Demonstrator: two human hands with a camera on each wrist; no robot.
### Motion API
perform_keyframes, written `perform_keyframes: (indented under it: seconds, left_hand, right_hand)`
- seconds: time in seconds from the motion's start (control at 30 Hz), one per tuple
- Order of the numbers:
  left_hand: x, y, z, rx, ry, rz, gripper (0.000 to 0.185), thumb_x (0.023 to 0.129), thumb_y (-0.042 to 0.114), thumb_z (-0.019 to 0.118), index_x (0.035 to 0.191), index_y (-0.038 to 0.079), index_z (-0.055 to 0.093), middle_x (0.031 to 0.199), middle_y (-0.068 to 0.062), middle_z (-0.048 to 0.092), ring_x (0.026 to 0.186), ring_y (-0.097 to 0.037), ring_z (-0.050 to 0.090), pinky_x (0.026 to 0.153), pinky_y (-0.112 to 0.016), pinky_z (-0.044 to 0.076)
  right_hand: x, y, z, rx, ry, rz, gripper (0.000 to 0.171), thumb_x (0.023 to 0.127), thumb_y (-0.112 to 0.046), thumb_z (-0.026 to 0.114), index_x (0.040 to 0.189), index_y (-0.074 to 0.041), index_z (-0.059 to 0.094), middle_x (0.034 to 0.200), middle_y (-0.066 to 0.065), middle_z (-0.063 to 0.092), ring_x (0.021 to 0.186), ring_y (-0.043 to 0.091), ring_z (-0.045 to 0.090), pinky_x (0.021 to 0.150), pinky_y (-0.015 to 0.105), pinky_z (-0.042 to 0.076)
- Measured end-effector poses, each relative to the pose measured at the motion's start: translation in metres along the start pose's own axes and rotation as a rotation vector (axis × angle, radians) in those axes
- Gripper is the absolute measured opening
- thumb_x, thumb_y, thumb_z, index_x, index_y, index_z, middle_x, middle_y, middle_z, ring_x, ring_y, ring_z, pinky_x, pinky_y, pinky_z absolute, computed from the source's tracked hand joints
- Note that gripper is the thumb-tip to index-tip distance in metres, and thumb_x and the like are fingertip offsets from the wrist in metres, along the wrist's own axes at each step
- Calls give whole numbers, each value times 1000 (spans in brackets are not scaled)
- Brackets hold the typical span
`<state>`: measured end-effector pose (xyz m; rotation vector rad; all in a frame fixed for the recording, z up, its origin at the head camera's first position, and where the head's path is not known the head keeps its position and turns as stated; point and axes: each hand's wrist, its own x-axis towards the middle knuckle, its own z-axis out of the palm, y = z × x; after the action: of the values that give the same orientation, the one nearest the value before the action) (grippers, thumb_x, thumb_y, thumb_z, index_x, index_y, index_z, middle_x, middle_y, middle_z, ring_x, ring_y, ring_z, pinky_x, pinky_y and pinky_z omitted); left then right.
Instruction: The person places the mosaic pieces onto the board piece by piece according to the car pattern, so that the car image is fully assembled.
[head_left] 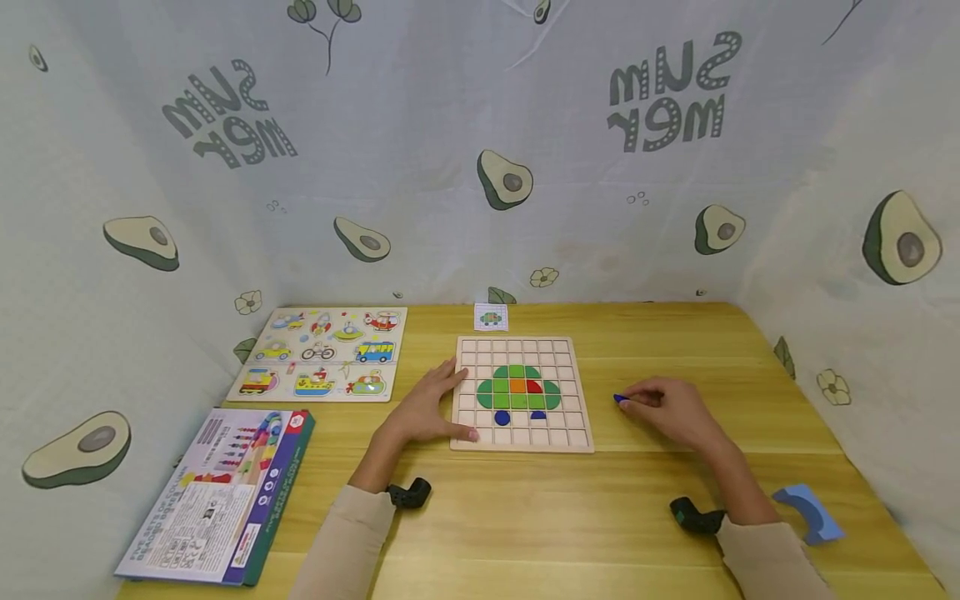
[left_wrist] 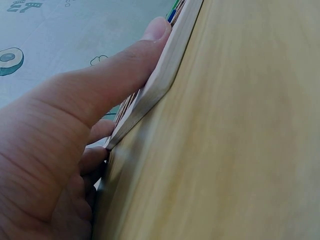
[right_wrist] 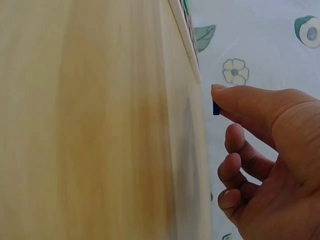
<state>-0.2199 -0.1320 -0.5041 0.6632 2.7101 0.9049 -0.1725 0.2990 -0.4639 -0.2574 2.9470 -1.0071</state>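
Head view gave me the wooden table (head_left: 660,333), then the grid board (head_left: 522,393) at its middle. My left hand (head_left: 431,406) lay flat, fingers straight, against the board's left edge. Well right of the board, my right hand (head_left: 671,408) pinched a small blue piece (head_left: 619,399).
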Motion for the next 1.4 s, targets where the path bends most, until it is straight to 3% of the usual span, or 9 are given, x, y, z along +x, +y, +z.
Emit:
perform_keyframes:
  seconds: [0.3, 0.73, 1.4]
  left_hand:
    - [0, 0, 0, 2, -2, 4, 113, 71, 60, 89, 162, 21, 35, 175, -2, 14, 161, -33, 12, 128, -57, 20]
    - [0, 3, -2, -11, -11, 11, 113, 72, 59, 89, 163, 19, 35, 174, -5, 14, 161, -35, 12, 128, -58, 19]
    - [1, 1, -1, -19, -7, -4, 113, 71, 59, 89, 163, 21, 34, 174, -4, 14, 161, -35, 12, 129, -57, 18]
  right_hand:
    - [8, -20, 10, -6, -2, -18, 25, 95, -32, 76, 109, -12, 81, 106, 8, 75, 88, 13, 62, 74, 24, 53]
    - [18, -41, 32, 19, -15, -54, 16, 92, -24, 80, 103, -14, 83, 88, 1, 67, 79, 17, 53, 65, 23, 42]
    - [24, -73, 63, 69, -156, -126, 12, 89, -18, 82, 100, -14, 84, 78, -3, 58, 73, 16, 50, 60, 23, 38]
